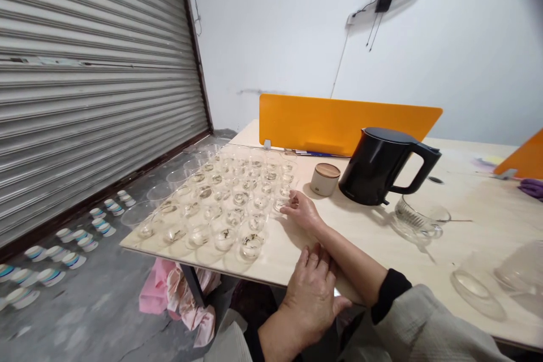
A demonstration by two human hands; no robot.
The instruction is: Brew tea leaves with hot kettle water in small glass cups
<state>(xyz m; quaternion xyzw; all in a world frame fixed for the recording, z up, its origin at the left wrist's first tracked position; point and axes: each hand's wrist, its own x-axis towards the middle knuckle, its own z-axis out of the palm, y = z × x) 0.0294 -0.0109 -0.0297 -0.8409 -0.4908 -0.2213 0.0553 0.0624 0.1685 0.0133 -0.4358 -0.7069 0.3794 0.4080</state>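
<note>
Rows of clear cups (pixel 251 244) cover the left part of the wooden table (pixel 292 263), several with dark leaf-like bits at the bottom. At the right edge of the rows, my right hand (pixel 303 212) has its thumb and fingers closed around the side of a clear cup (pixel 280 205). Nearer to me, my left hand (pixel 311 285) rests back up by the table's front edge, against my right forearm. Its fingers are stretched and hold nothing visible. A small white patch beneath it is too hidden to identify.
Beyond my right hand stand a lidded pale jar (pixel 325 181) and a black electric kettle (pixel 379 167). To the right are a glass pitcher (pixel 418 218) and other clear vessels (pixel 475 288). An orange divider (pixel 339 124) crosses the back. Striped cups (pixel 73 260) line the floor.
</note>
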